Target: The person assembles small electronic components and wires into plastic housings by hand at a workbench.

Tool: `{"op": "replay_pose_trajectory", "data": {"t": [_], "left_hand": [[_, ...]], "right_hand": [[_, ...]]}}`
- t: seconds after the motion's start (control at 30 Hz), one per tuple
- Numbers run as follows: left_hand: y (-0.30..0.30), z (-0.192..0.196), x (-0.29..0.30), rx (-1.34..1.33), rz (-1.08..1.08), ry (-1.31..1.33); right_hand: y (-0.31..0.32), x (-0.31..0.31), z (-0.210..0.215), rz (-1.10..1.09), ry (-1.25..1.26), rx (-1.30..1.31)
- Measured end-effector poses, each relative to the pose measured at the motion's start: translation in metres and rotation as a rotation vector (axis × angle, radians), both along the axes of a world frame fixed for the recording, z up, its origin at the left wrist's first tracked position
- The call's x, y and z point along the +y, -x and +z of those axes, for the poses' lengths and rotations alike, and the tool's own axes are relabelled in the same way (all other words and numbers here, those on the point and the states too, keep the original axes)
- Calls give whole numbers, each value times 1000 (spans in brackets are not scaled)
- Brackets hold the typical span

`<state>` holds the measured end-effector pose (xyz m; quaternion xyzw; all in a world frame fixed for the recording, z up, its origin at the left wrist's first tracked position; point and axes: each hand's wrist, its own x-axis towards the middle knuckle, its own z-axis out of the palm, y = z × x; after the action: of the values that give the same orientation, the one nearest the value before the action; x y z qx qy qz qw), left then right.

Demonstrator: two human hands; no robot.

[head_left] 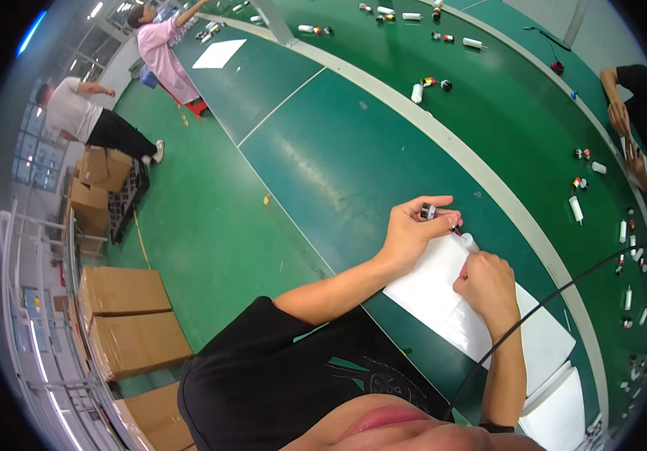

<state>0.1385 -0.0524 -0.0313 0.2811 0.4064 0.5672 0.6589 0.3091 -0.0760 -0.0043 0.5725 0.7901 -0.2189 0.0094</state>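
Note:
My left hand (pixel 412 239) is closed around a small silver-and-black cylindrical part (pixel 428 212), which shows between its thumb and fingers. A short dark lead (pixel 456 229) sticks out by its fingertips. It points toward a small white cylinder (pixel 468 241), whose end shows just beyond my right hand (pixel 489 284). The right hand is curled into a fist on that cylinder, and its fingers hide most of it. Both hands are close together above white sheets (pixel 434 289) lying on the green bench (pixel 323 165).
A green conveyor belt (pixel 481 113) carries several white cylinders (pixel 576 210) with small red, yellow and black parts. A black cable (pixel 549 299) crosses above my right forearm. One co-worker (pixel 643 120) sits opposite; two others are at far left. Cardboard boxes (pixel 139 338) stand left.

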Motion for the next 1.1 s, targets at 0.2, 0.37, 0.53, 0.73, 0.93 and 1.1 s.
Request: {"op": "replay_pose_trajectory", "data": {"t": [0.2, 0.37, 0.53, 0.73, 0.93, 1.1], "left_hand": [[-7, -13, -5, 29, 40, -126], [-23, -38, 4, 352, 114, -324], [-20, -19, 0, 99, 157, -307], [-31, -13, -4, 237, 167, -321], [-56, 26, -38, 106, 174, -328], [-77, -14, -27, -28, 160, -143]], "right_hand": [[-1, -34, -17, 1, -436, 169], [-24, -47, -55, -56, -805, 395], [-28, -41, -48, -431, -331, 1029], [-42, -48, -38, -248, -332, 795], [-51, -54, -28, 27, -334, 579], [-48, -62, -41, -197, -341, 825]]}}
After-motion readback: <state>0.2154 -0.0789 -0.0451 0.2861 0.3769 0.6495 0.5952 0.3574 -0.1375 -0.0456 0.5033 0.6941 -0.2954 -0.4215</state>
